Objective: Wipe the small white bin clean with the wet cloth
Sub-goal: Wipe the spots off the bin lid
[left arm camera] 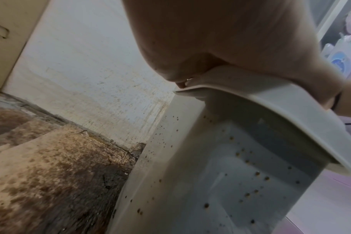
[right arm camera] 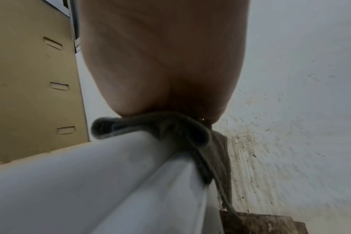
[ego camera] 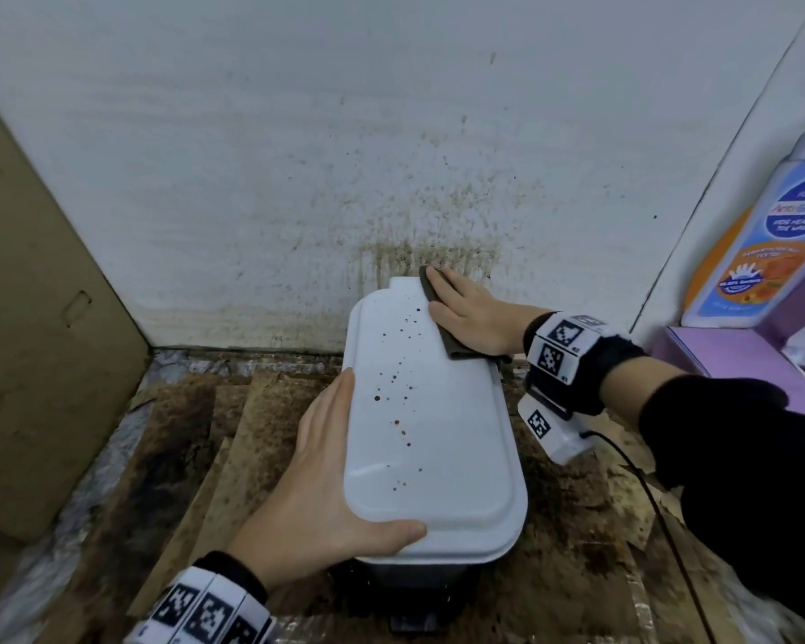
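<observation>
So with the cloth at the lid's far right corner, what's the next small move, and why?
Probably draw the cloth toward the near edge across the lid: brown spots dot it untouched, the right hand presses the cloth flat, and the left hand steadies the bin.

Light was dim, flat and cool, without glare. Soft shadow pooled beneath the bin (ego camera: 438, 457). The head view bowed at its edges; both wrist views were blurred, palms looming dark and unfocused.
</observation>
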Tool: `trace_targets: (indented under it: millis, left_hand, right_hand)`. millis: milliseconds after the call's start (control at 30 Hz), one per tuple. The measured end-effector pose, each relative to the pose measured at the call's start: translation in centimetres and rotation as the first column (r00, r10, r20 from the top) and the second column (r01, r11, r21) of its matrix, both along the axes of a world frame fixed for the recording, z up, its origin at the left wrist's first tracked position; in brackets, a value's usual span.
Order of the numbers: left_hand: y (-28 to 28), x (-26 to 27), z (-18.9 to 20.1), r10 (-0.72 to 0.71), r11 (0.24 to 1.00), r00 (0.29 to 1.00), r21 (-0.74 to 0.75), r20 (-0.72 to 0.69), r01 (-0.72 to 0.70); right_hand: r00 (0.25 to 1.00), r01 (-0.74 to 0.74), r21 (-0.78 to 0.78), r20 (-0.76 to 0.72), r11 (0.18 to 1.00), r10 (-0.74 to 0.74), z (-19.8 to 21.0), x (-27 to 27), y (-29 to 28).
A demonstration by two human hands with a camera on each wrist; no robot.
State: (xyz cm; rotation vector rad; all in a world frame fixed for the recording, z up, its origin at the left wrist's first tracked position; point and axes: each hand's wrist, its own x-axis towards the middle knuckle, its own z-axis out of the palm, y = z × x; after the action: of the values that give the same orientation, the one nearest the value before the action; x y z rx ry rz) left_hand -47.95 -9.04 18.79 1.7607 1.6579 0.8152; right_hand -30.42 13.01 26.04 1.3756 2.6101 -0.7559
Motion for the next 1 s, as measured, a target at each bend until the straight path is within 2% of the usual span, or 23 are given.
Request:
trace_targets:
  millis: [167, 267, 367, 500, 633, 767, 900, 1000]
  left_hand:
    - [-0.1, 0.1, -0.1, -0.007, 1.0, 1.0, 0.008, -0.014, 0.007]
    - [-0.2, 0.2, -0.1, -0.011, 1.0, 1.0, -0.002, 0.005, 0.011]
    - [-0.2, 0.3, -0.1, -0.008, 1.0, 1.0, 0.0, -0.008, 0.008]
    - [-0.2, 0.4, -0.3, 0.005, 1.0, 1.0, 0.005, -0.019, -0.005]
    - [-0.4, 0.5, -0.3, 0.017, 1.0, 1.0, 0.023, -0.02, -0.016]
    - [-0.3, 0.4, -0.4, 0.011, 1.0, 1.0, 0.017, -0.015, -0.011]
    - [-0.1, 0.4, -0.3, 0.015, 1.0, 0.999, 0.019, -0.032, -0.014]
    - [-0.2, 0.6, 0.1, -0.008, 0.999, 1.0, 0.036, -0.03, 0.009]
  right_hand:
    - [0.995, 0.029, 0.061, -0.101, 0.998, -0.022, -1.3, 1.1, -2.1]
    - [0.989, 0.02, 0.196, -0.149, 0.98, 0.01, -2.4, 2.3, -5.0]
    - [0.988, -0.028, 0.097, -0.146, 0.995, 0.042, -2.2, 4.1, -9.5]
    - [0.969, 0.002, 0.214, -0.241, 0.977, 0.051, -3.6, 5.8, -16.3]
    - [0.957, 0.096, 0.184, -0.286, 0.978, -0.041, -4.6, 6.2, -20.8]
    - [0.906, 0.172, 0.154, -0.413, 0.973, -0.095, -5.2, 6.0, -20.6]
    - [0.88, 0.149, 0.072, -0.464, 0.986, -0.099, -4.9, 6.3, -18.4]
    - [0.801, 0.229, -0.08, -0.552, 0.97, -0.234, -4.7, 6.2, -16.8]
